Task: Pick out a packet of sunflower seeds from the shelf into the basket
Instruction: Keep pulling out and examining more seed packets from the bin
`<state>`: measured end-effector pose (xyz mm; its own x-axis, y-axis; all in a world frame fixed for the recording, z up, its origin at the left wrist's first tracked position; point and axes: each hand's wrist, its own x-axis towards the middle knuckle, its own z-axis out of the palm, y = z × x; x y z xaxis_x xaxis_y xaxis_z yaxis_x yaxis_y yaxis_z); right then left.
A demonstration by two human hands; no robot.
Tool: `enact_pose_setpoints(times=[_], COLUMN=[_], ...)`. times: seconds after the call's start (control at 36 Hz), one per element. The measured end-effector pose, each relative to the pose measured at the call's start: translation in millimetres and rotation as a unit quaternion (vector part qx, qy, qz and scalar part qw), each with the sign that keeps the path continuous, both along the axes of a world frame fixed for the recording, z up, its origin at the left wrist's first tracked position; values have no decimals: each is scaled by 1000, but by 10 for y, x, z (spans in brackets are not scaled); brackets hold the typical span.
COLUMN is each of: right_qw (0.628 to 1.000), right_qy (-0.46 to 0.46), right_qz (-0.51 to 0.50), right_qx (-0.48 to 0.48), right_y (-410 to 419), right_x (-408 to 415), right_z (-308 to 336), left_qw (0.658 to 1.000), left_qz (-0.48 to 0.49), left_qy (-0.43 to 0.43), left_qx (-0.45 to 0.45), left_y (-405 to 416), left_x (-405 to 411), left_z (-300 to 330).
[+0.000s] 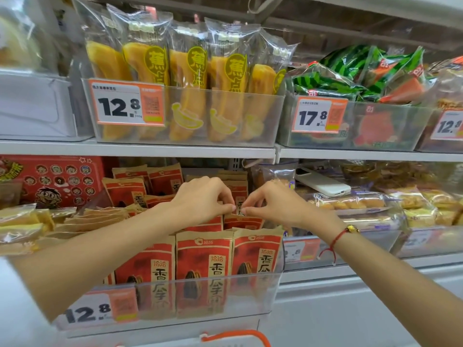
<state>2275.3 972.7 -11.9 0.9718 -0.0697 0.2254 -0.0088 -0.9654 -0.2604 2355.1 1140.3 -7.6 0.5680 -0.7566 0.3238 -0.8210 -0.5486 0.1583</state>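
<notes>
Nearest us, an orange basket handle (pixel 240 334) curves below a clear bin (pixel 225 294) tagged "12.8", where red-and-kraft sunflower seed packets (pixel 204 259) printed "香瓜子" stand in rows. Farther in, our left hand (pixel 200 199) and right hand (pixel 270 201) meet with fingers curled, seemingly pinching the top edge of one packet (pixel 239 209) in a back row, though the grip itself is partly hidden. On the shelf above we read "12.8" on banana cakes (pixel 185 78) and "17.8" on watermelon-pattern packs (pixel 355 71).
</notes>
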Motion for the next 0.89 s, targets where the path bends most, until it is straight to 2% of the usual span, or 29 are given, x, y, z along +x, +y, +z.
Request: enact_pose_setpoints(times=[0.08, 0.17, 0.25, 0.31, 0.39, 0.5, 0.67, 0.78, 0.89], right_qw=[998, 999, 996, 991, 977, 958, 957, 972, 977], right_qy=[49, 52, 82, 119, 171, 211, 175, 101, 148], right_qz=[7, 11, -1, -19, -60, -86, -85, -61, -16], right_qx=[40, 11, -29, -53, -113, -174, -215, -202, -154], right_y=[-38, -49, -5, 27, 64, 99, 132, 141, 171], right_x=[50, 114, 279, 460, 706, 837, 787, 591, 328], right_z=[-39, 38, 88, 51, -25, -50, -18, 124, 168], left_qw=[1000, 999, 994, 989, 988, 984, 976, 976, 975], left_qz=[-5, 7, 33, 46, 37, 13, -5, 4, 15], left_qy=[-16, -52, -70, -43, 42, 71, 79, 54, 47], left_qx=[1, -1, 82, 130, 141, 164, 204, 209, 218], left_y=[35, 91, 155, 203, 272, 304, 343, 302, 272], left_x=[57, 150, 238, 293, 342, 371, 404, 385, 363], left_z=[-3, -11, -39, -83, -115, -46, 11, 11, 32])
